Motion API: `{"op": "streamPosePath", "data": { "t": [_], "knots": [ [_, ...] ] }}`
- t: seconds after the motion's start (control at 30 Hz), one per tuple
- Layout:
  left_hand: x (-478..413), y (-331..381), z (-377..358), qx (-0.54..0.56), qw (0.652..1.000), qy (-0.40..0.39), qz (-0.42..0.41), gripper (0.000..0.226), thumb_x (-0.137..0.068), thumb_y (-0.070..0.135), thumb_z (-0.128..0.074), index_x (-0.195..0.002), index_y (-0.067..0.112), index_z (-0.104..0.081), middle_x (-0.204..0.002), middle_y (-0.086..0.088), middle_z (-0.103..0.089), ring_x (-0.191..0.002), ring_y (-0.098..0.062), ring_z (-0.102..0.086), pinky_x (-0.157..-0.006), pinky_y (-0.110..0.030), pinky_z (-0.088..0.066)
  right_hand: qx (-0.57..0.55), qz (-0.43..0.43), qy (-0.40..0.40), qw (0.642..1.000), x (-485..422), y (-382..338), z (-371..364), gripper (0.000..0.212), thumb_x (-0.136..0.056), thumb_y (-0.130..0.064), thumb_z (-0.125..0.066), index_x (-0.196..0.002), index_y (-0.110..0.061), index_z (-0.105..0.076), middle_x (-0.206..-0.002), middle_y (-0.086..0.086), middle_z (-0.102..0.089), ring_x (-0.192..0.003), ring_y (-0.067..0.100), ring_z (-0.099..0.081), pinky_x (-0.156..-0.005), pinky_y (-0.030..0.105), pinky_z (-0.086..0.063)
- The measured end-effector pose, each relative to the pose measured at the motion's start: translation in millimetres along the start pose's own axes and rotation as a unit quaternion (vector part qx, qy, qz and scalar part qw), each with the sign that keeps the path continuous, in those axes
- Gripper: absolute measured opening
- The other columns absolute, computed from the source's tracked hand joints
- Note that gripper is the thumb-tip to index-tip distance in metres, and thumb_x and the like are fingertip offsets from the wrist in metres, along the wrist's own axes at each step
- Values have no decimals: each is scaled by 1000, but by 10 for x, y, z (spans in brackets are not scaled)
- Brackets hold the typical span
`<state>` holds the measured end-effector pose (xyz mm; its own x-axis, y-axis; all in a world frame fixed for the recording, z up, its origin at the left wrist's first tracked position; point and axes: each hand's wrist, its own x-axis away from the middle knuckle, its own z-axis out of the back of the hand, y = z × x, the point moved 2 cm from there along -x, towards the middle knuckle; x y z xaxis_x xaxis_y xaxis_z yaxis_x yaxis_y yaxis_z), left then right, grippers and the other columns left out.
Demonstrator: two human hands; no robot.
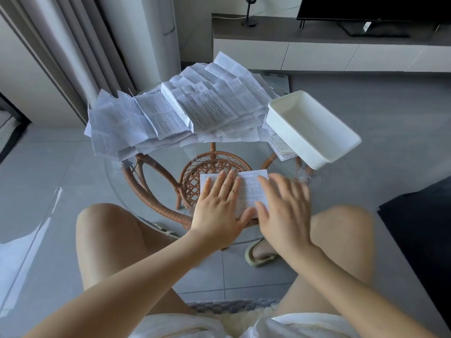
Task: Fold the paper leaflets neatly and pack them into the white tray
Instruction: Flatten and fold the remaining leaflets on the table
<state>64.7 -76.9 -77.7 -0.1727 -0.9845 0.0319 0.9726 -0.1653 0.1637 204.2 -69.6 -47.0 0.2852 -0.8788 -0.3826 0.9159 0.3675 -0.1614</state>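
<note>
Now the left hand presses flat on a folded leaflet; the right hand, fingers straight, touches its edge on the glass table.

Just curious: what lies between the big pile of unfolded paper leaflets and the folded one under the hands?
Bare clear glass tabletop, head view; woven rattan base shows beneath.

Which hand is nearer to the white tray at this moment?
Right. The right hand lies just left of the white tray, by its near corner; the left hand presses the leaflet farther left.
</note>
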Motion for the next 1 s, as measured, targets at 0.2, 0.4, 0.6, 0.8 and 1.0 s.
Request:
{"op": "streamPosePath", "data": {
  "t": [0.2, 0.4, 0.6, 0.8, 1.0],
  "knots": [
    [43, -35, 15, 0, 1000, -8, -13, 83, -80, 59, 19, -150, 15, 11, -156, -1, 22, -143, -17, 26, -116, -39, 18, -10, 89, -150, 985, 77, 42, -382, 59, -103, -36, -9, -136, -8, -49, -144, 5, -45, -136, 19, -38, -110, 55, -12],
    [58, -107, 42, 0, 998, -20, -51, 81, -81, 60, 19, -151, 21, 11, -156, 0, 23, -142, -17, 27, -117, -38, 17, 48, 102, -196, 974, 82, 172, -351, 62, -101, -41, -2, -144, -14, -37, -151, 0, -35, -141, 20, -30, -110, 60, -16],
    [82, -412, 140, -43, 991, -76, -98, 71, -73, 69, 26, -139, 41, 31, -155, -1, 28, -142, -17, 29, -118, -36, 16, 64, 136, -248, 957, 51, 365, -255, 72, -91, -51, 17, -149, -14, -7, -158, -2, -8, -145, 9, -1, -114, 58, 1],
    [44, -522, 264, -78, 981, -132, -115, 83, -64, 75, 21, -143, 48, 23, -156, 1, 26, -141, -14, 27, -117, -44, 15, 87, 165, -213, 959, -82, 353, -157, 62, -93, -36, -18, -146, -5, -26, -154, 8, -25, -143, 22, -22, -111, 52, 4],
    [62, -493, 296, -93, 983, -118, -109, 80, -70, 72, 13, -146, 46, 8, -158, 1, 19, -144, -13, 22, -118, -47, 10, 29, 138, -143, 980, -255, -282, -405, 53, -94, -27, -26, -132, 0, -52, -136, 14, -53, -129, 25, -49, -116, 48, -18]
  ]
}}
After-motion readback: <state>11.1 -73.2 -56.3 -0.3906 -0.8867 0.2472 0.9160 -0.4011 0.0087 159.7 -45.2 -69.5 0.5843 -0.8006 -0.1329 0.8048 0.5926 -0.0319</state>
